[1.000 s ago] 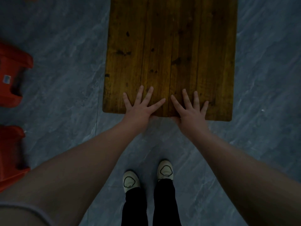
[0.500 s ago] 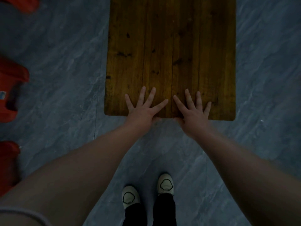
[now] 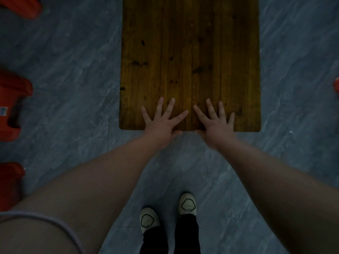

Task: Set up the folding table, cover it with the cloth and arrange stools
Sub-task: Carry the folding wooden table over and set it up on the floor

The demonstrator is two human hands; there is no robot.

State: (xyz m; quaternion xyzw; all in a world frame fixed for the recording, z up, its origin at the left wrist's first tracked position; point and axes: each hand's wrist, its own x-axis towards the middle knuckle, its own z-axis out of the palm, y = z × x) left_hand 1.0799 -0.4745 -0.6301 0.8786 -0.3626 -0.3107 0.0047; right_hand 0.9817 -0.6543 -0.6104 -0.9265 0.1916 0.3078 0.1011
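To my far left, red plastic stools (image 3: 12, 105) sit on the grey floor (image 3: 73, 70), well apart from the table; another sliver of red shows at the right edge of view. I judge them light and stiff, easy to lift by the rim or the handle slot, and they can wait until the cloth is on.

My left hand (image 3: 161, 121) lies flat on the near end of the wooden tabletop (image 3: 190, 52), fingers straight and spread, the thumb down at the table's near edge. It grips nothing; it only presses. The top stands in front of me, running away from my shoes (image 3: 148, 219), with its long planks pointing ahead. Its legs are hidden beneath it, so I cannot tell whether they are fully locked.

My right hand (image 3: 216, 123) mirrors the left just beside it, fingers fanned and flat on the wood, thumb at the same edge, holding nothing.

The top looks like solid boards under a glossy finish: rigid, probably heavy, and somewhat slick under a flat palm. To shift it I would hook my fingers under the near edge or take the two long sides, not push from above. No cloth is in view.
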